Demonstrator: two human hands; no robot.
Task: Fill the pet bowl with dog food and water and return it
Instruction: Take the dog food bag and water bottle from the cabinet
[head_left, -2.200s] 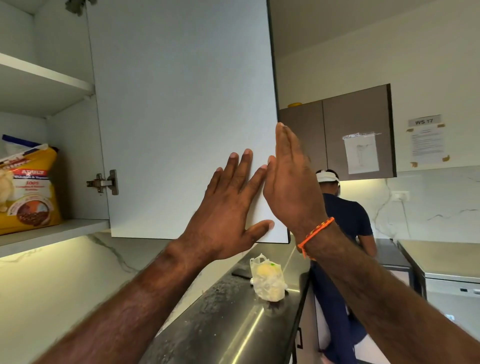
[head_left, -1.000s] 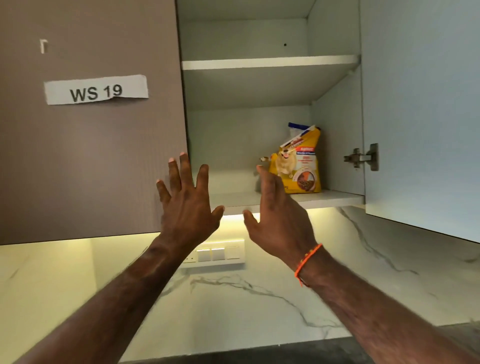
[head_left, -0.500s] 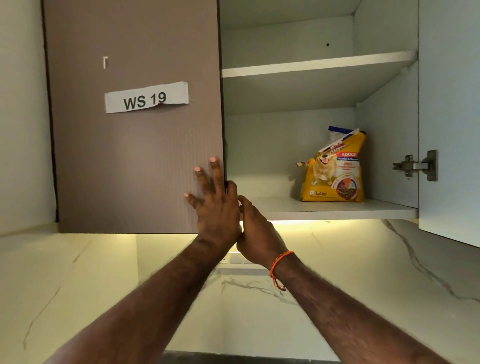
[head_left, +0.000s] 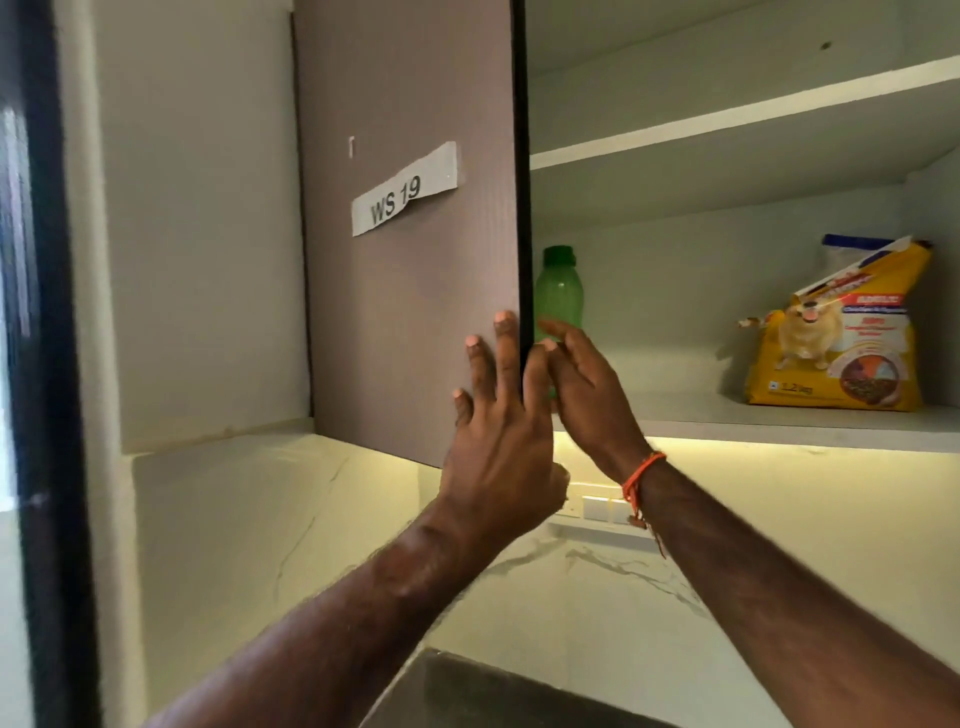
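Note:
A yellow dog food bag (head_left: 836, 332) stands upright at the right of the lower cabinet shelf (head_left: 753, 421). A green bottle (head_left: 559, 291) with a green cap stands at the shelf's left, just behind the door edge. The brown left cabinet door (head_left: 410, 249), labelled WS 19, hangs partly swung out. My left hand (head_left: 498, 415) lies flat on the door's front near its free edge, fingers spread. My right hand (head_left: 582, 379) curls around that edge from the inner side, in front of the bottle. No pet bowl is in view.
An upper shelf (head_left: 727, 119) spans the cabinet. A white switch plate (head_left: 597, 506) sits on the marble backsplash below the lit cabinet underside. A dark counter edge (head_left: 467, 691) shows at the bottom. A dark window frame (head_left: 47, 364) runs down the left.
The left cabinet door has swung outward from shut, uncovering the green bottle. Both hands stay at its free edge. My view has moved closer and to the left.

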